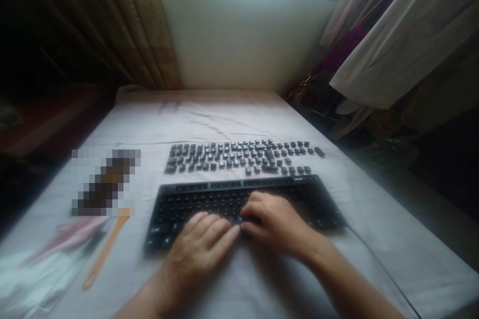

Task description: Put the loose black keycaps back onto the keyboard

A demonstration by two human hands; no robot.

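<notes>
A black keyboard point(224, 199) lies on the white cloth, most of its key places showing without caps; a few caps sit at its lower left. My left hand point(205, 239) rests flat over the keyboard's front edge, fingers stretched out and holding nothing. Beside it, my right hand point(275, 219) has its fingers curled and pinched low over the middle of the keyboard. Whatever is between those fingertips is too small and blurred to tell. Behind the keyboard, loose black keycaps point(224, 156) are laid out in rows.
On the left lie an orange-handled brush or tool point(107, 251), a pink cloth or bag point(71, 239) and a pixelated dark object point(107, 182). The keyboard cable point(381, 269) runs to the lower right. A curtain point(138, 25) and hanging clothes point(396, 45) flank the wall.
</notes>
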